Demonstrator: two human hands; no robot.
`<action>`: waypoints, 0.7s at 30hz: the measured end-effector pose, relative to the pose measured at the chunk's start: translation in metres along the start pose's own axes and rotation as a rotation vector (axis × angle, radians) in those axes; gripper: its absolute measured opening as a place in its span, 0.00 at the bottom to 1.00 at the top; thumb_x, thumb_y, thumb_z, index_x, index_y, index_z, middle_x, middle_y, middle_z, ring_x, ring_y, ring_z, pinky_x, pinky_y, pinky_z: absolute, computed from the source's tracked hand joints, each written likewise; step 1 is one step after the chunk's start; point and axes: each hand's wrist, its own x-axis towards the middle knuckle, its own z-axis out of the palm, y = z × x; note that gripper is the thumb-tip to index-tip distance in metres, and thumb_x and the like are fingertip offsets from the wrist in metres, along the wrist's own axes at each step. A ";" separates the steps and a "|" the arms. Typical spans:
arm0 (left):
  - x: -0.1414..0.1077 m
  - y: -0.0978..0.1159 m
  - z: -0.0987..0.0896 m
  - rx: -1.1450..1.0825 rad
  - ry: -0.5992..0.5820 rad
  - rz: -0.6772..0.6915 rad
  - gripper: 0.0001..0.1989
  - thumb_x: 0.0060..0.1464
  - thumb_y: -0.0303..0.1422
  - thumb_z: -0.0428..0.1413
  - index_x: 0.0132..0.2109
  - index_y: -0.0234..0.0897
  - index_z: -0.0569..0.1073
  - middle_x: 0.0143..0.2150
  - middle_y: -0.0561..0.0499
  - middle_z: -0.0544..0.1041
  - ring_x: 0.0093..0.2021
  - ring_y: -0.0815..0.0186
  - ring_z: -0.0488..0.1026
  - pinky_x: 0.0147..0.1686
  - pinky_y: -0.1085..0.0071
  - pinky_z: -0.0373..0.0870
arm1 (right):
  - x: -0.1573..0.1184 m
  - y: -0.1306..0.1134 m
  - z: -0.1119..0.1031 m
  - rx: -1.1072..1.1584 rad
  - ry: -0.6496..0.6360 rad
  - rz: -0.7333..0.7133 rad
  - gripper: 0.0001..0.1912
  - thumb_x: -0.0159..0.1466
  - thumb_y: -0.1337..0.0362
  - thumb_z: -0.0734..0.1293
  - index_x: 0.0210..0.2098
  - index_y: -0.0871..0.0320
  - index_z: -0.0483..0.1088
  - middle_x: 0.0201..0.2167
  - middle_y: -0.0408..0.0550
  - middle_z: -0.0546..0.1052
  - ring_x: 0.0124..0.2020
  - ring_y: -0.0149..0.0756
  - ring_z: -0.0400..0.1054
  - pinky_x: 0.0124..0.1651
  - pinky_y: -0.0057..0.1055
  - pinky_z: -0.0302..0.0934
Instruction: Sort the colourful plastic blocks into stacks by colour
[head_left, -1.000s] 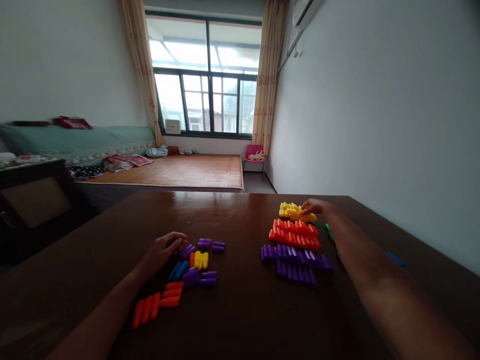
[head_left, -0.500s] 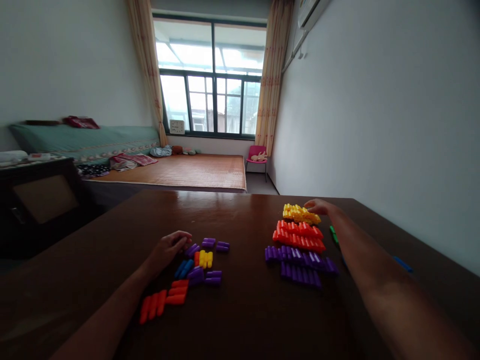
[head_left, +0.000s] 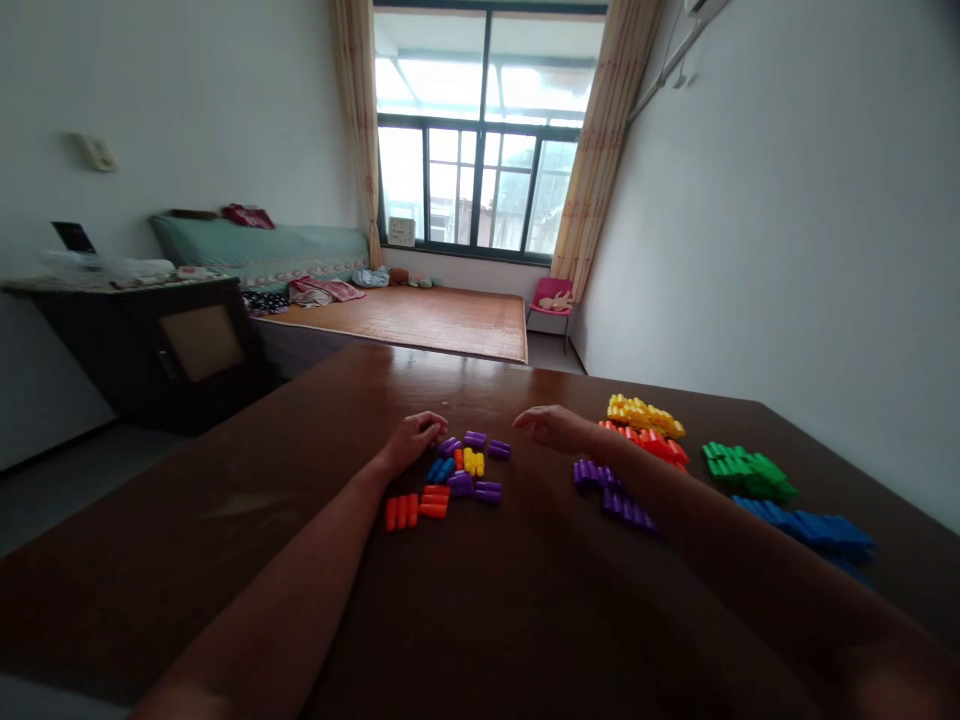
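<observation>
My left hand rests on the table with its fingers curled, beside a purple block at the edge of a small layout. Whether its fingertips hold anything is hidden. The layout has ribbed plastic blocks: purple ones, a yellow block, a blue block and orange-red blocks. My right hand hovers to the right of it, palm down, fingers drawn together and pointing left; anything in them cannot be made out. My right forearm partly covers the orange-red pile and the purple pile.
On the right of the brown table lie a yellow pile, a green pile and a blue pile of blocks. Beyond stand a bed, a pink chair and a dark cabinet.
My right hand has moved left, from the yellow pile to near the small layout. My left hand stays by the layout. The view has turned right, bringing the green and blue piles into sight.
</observation>
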 end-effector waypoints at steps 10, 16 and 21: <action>-0.005 0.006 0.001 -0.014 -0.019 0.035 0.14 0.49 0.40 0.56 0.37 0.33 0.75 0.30 0.50 0.77 0.26 0.69 0.70 0.28 0.72 0.68 | 0.044 -0.082 0.033 -0.162 -0.245 -0.255 0.20 0.54 0.72 0.71 0.46 0.58 0.73 0.43 0.50 0.73 0.41 0.36 0.68 0.44 0.31 0.61; -0.005 0.007 0.002 -0.013 -0.014 0.041 0.13 0.49 0.40 0.56 0.36 0.34 0.75 0.30 0.49 0.77 0.27 0.67 0.71 0.29 0.71 0.70 | 0.018 -0.076 0.023 -0.341 -0.072 -0.103 0.13 0.57 0.66 0.71 0.41 0.57 0.71 0.42 0.50 0.72 0.39 0.36 0.68 0.37 0.28 0.59; -0.003 0.006 0.002 -0.003 -0.014 0.027 0.15 0.49 0.41 0.56 0.37 0.33 0.75 0.30 0.49 0.77 0.28 0.67 0.71 0.29 0.71 0.70 | -0.009 -0.052 0.016 -0.173 -0.222 -0.088 0.22 0.50 0.66 0.76 0.45 0.57 0.71 0.40 0.47 0.73 0.35 0.33 0.68 0.35 0.26 0.62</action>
